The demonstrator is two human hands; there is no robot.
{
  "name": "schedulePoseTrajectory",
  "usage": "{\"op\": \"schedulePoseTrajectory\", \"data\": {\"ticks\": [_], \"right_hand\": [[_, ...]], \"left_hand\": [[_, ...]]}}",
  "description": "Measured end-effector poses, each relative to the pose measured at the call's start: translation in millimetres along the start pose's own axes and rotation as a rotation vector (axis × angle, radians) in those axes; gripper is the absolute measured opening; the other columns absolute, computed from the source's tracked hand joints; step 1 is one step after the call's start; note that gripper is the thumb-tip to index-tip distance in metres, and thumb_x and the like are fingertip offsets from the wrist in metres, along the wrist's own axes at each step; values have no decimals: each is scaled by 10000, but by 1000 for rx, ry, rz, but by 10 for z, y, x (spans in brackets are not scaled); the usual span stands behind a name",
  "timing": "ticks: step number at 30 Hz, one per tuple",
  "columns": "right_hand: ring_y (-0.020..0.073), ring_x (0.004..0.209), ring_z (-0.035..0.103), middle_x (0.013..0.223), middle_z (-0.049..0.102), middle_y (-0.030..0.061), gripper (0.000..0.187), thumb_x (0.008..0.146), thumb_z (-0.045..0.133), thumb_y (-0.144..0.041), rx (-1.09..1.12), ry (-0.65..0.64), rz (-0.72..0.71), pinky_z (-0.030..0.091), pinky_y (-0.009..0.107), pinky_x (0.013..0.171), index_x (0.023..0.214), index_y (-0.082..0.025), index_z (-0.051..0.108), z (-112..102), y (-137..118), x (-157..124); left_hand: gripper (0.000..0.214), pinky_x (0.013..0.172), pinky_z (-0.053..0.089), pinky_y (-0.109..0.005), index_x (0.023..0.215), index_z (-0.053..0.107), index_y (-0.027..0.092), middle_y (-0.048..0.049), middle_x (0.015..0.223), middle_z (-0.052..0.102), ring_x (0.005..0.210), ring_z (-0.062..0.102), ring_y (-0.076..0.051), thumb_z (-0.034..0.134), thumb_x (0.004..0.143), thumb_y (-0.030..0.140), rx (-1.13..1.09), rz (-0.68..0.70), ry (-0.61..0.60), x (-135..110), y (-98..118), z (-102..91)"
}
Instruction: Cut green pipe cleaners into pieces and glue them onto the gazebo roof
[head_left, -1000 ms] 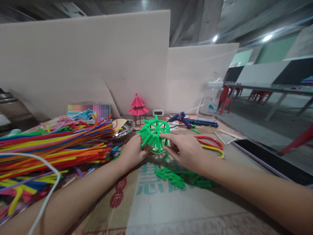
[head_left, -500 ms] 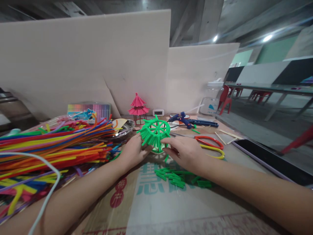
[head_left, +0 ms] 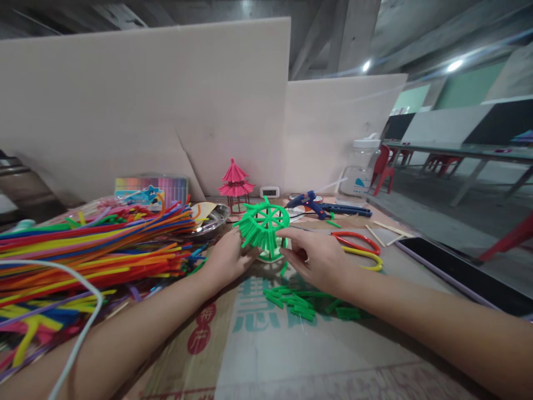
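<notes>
A green wheel-shaped piece made of pipe cleaners [head_left: 263, 225] stands tilted over the cardboard sheet [head_left: 270, 344]. My left hand [head_left: 227, 256] grips its lower left rim, fingers closed on it. At the piece's lower right edge, my right hand [head_left: 318, 256] touches the short green strands with pinched fingertips. A heap of short green cut pieces [head_left: 302, 301] lies on the cardboard just below my right hand.
A big bundle of coloured pipe cleaners [head_left: 91, 244] fills the left side. Behind stand a pink paper pagoda [head_left: 236, 183], a marker box [head_left: 152, 190], a metal dish [head_left: 212, 222], a blue glue gun [head_left: 310, 203], red and yellow scissors [head_left: 360, 247] and a plastic jar [head_left: 361, 166].
My right hand has pulled slightly in toward the green piece's lower right edge and its fingers have closed more. The left hand and the piece have stayed in place.
</notes>
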State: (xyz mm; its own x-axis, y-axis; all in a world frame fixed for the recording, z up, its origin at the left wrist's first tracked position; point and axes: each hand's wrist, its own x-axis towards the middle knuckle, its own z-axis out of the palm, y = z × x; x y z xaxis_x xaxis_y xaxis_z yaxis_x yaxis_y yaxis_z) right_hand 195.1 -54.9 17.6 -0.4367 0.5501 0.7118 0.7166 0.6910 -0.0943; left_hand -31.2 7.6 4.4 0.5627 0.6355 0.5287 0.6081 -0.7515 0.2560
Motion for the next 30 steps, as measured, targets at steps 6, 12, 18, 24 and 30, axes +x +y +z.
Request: {"op": "schedulePoseTrajectory", "data": {"ticks": [6,12,18,24,30], "right_hand": [[128,575,553,735,663,6,296,927,485,-248,29,-33,13,380,253,575,1210,-181,538,13,-16,-3],[116,569,502,644,595,-23,133,909,522,-306,147,3,206,346,236,564,900,-202,605,-190,37,147],[134,594,487,625,543,-11,315,946,396,-380,72,51,452,312,254,552,721,-196,518,-85,531,83],[157,651,566,762,652,19,155,903,430,-297,32,-96,520,379,251,571,875,-199,548,205,817,-69],[193,829,585,875,664,61,92,840,521,-213,-13,-233,318,410,282,725,834,-192,611,189,718,-69]], "left_hand": [[399,996,434,-416,1210,567,189,-104,1219,621,1146,562,-283,556,847,355,-15,-17,-4,-2,3,2],[389,889,491,-391,1154,573,181,-102,1113,663,1026,622,-271,520,866,437,-77,-181,-64,-8,-61,36],[319,811,506,-367,1033,592,176,-79,964,690,887,646,-247,515,865,435,-106,-209,-41,-7,-72,34],[303,818,505,-371,971,592,168,-87,962,682,894,645,-249,504,872,440,-102,-252,-56,-7,-102,73],[242,947,462,-395,1009,598,183,-85,1001,683,1034,619,-254,489,884,358,-115,-274,-60,-1,-159,117]]}}
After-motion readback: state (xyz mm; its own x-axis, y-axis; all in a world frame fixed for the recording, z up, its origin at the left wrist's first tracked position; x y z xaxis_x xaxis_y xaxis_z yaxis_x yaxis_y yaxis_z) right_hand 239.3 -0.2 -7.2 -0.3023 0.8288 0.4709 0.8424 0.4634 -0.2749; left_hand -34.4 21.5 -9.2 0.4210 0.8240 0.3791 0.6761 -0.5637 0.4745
